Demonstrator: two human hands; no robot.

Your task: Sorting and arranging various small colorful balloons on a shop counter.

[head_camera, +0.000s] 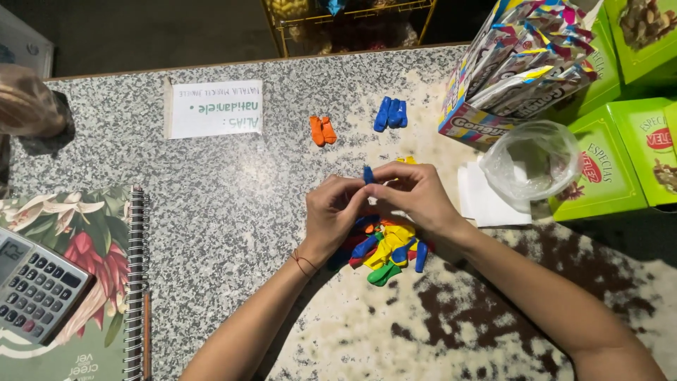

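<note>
- At the near left edge, a grey desk calculator (39, 289) lay on a spiral-bound notebook with a flowered cover (92, 240), which rested on the speckled grey granite tabletop (226, 190).
- Both forearms reached in from the near edge and met over the middle of the tabletop.
- Under the wrists lay a loose heap of small uninflated rubber balloons (388, 250) in yellow, blue, red, orange and green, partly hidden by both hands.
- The left hand (335, 212) and the right hand (416, 194) were drawn together, fingertips touching, pinching one small blue uninflated balloon (368, 174) between them just above the heap.
- To the right of the right hand, a white folded paper (486, 197) lay flat, with a crumpled clear plastic bag (536, 162) on its far corner.
- Green cardboard boxes (610, 159) stood at the right edge, just beside the bag.
- Farther off, two orange balloons (322, 130) and a small group of blue balloons (391, 113) lay apart from the heap in separate piles.
- A white paper note taped to the tabletop (215, 108) lay far left of them.
- A colourful cardboard display box of sachets (515, 67) stood at the far right, tilted.
</note>
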